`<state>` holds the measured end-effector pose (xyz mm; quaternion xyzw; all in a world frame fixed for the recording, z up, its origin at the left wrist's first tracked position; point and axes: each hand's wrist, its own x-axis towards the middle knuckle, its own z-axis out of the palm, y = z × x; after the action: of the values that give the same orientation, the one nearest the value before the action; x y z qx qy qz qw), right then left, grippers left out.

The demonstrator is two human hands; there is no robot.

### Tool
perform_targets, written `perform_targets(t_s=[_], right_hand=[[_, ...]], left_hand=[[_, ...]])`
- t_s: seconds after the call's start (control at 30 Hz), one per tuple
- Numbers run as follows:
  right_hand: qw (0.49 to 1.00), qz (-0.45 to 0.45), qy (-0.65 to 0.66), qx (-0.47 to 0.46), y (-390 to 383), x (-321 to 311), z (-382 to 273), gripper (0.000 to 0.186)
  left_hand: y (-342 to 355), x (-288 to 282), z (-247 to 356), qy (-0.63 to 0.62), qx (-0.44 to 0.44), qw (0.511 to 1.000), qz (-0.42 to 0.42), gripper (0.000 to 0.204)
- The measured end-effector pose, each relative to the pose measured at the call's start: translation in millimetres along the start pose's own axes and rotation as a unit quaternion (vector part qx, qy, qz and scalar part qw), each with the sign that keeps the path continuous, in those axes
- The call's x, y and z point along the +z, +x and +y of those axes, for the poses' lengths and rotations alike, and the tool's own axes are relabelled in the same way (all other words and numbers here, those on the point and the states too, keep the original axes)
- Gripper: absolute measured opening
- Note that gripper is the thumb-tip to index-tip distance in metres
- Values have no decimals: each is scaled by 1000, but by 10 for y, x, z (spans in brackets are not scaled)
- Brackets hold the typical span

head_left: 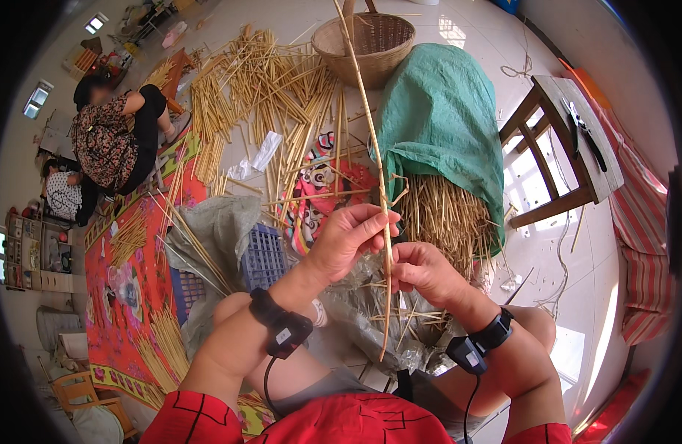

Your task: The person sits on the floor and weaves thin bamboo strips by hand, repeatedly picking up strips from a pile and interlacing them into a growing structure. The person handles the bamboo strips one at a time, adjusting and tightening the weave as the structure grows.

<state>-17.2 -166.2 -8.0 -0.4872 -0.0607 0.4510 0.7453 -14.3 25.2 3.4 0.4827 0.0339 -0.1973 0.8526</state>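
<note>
One long, thin, straw-coloured dry stalk [373, 137] stands nearly upright in front of me. My left hand [350, 238] pinches it between thumb and fingers. Just below and to the right, my right hand [427, 274] is closed on the same stalk, its thumb and fingertips pressed together. A small bent side shoot [400, 194] sticks out a little above my hands. The stalk's lower end hangs over my lap, and its top reaches the upper edge of the view. Behind my right hand, a thick bundle of similar stalks [441, 214] pokes out of a green woven sack [439, 111].
Many loose stalks [271, 81] cover the floor ahead, near a wicker basket [367, 44]. A blue plastic crate [263, 255] sits left of my hands. At right, pruning shears [583, 133] lie on a wooden stool [552, 100]. Two other people [108, 140] sit at far left.
</note>
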Motion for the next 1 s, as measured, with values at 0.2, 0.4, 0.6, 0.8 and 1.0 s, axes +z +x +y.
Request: perform_targets(t_s=[0.2, 0.4, 0.6, 0.8, 1.0], right_hand=[[999, 32, -10, 5, -2, 74, -46, 12], [997, 16, -69, -17, -1, 20, -23, 10], [999, 11, -47, -18, -2, 66, -62, 8], [991, 134, 2, -29, 56, 49, 122, 8], [981, 192, 7, -32, 81, 88, 192, 9]], left_hand=[[7, -25, -9, 41, 6, 999, -12, 27], [7, 26, -19, 60, -3, 998, -18, 27], [11, 25, -35, 59, -3, 998, -14, 28], [26, 45, 0, 149, 16, 988, 41, 31], [54, 28, -67, 168, 31, 983, 63, 27]])
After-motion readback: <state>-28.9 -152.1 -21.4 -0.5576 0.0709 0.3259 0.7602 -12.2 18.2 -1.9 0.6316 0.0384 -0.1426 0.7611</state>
